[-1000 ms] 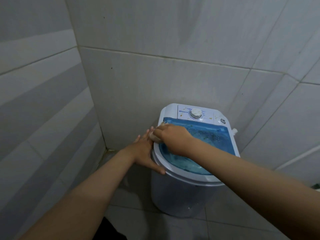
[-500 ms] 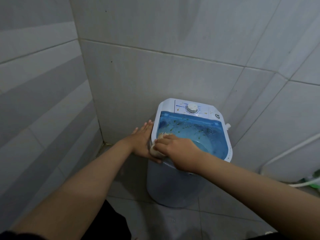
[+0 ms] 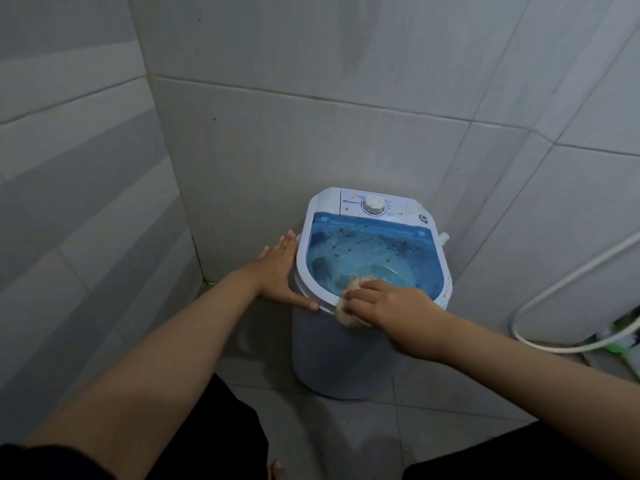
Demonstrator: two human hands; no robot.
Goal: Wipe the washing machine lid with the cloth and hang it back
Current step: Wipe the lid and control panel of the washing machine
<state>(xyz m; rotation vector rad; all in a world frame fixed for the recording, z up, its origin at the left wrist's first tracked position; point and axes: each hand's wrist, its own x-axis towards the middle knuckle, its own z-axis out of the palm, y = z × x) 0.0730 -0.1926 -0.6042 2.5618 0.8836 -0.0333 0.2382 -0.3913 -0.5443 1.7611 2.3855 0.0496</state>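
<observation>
The cloth (image 3: 348, 311) is a small beige, bunched piece, and it lies on the near front rim of the washing machine lid (image 3: 367, 261), partly hanging over the edge. The lid is blue and see-through, closed, with a white frame around it. On its far half I see many small green and yellow specks, so I judge that the wiping step is in progress and not finished. The hanging step is not yet begun.

The next move, I think, needs the cloth to go away from the rim and across the dirty far part near the white dial (image 3: 374, 205), with enough pressure to lift the specks. The machine looks light, so it must be kept from sliding.

The right hand (image 3: 391, 306) presses down on the cloth with the fingers curled over it, more closed than open, and the cloth shows from under the fingertips. The left hand (image 3: 282, 271) is flat and open, fingers straight, and it rests against the left side of the machine just under the rim, holding nothing.

The machine stands on a tiled floor in a corner of grey tiled walls. A white hose (image 3: 568, 344) lies well apart at the right.
</observation>
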